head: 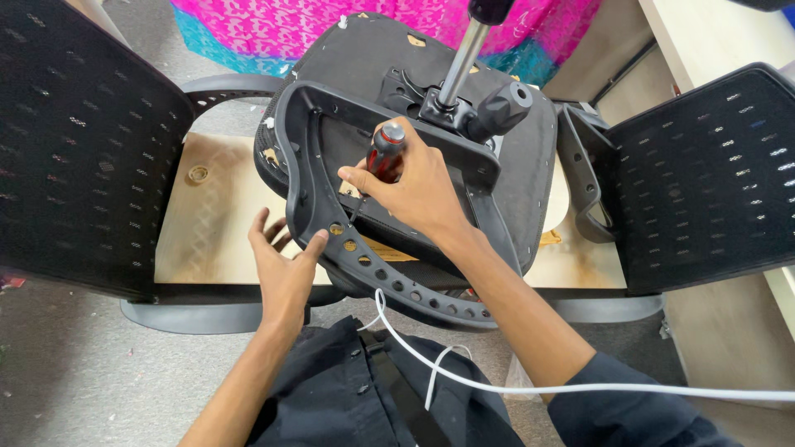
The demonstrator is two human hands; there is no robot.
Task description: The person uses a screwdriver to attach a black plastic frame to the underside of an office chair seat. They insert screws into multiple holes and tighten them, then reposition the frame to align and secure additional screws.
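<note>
Tightly, right hand [422, 186] on screwdriver [386, 151], frame [302, 194] edge

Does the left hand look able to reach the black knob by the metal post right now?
Probably yes: the left hand rests on the frame, but the right hand with the screwdriver lies across its path to the black knob.

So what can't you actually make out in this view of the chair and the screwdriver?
Head view only:
- Screwdriver tip and any screw: hidden behind the right hand and the black plastic frame.
- Metal column: top cut off by the picture's upper edge.
- Mesh backrests at left and right: cut off by the side edges.
- White cable: runs out at the right edge.
- Left hand palm: turned away.
</note>
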